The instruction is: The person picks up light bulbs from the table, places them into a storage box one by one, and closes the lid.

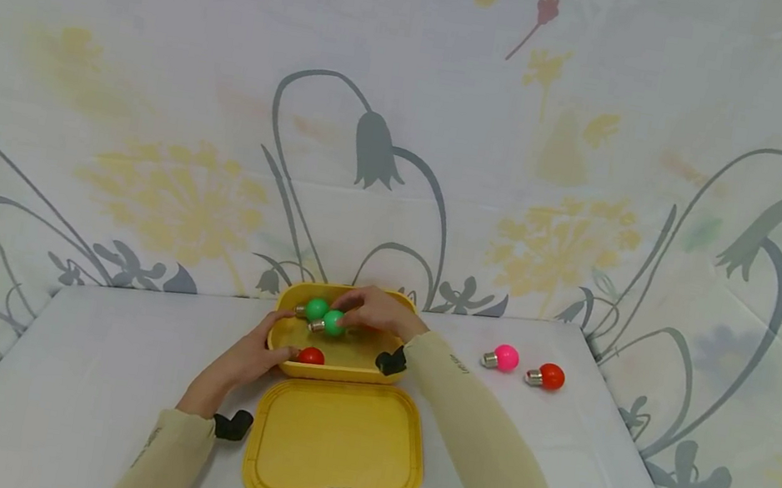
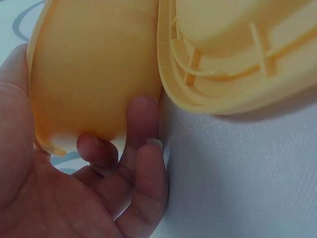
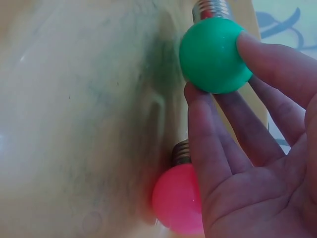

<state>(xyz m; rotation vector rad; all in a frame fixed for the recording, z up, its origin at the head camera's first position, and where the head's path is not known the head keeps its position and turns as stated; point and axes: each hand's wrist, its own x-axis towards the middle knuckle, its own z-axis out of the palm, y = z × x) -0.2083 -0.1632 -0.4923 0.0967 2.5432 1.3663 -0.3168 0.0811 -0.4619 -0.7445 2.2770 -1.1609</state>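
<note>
My right hand [image 1: 377,309] reaches into a yellow plastic box [image 1: 356,375] and pinches a green light bulb [image 3: 213,54] between thumb and fingertips. The bulb's metal screw base points left in the head view. Another green bulb [image 1: 316,309] lies close to it in the box. A red bulb [image 1: 311,355] sits by the near wall. Under my right palm is a pinkish-red bulb [image 3: 178,198], hidden in the head view. My left hand [image 1: 251,354] holds the box's left end, with thumb and fingers [image 2: 143,119] against its outer wall.
In front of the box lies a flat yellow lid [image 1: 338,447]. On the white table, a pink bulb [image 1: 505,358] and a red bulb [image 1: 552,376] lie to the right of my right forearm. A flower-patterned cloth [image 1: 395,219] hangs behind the table.
</note>
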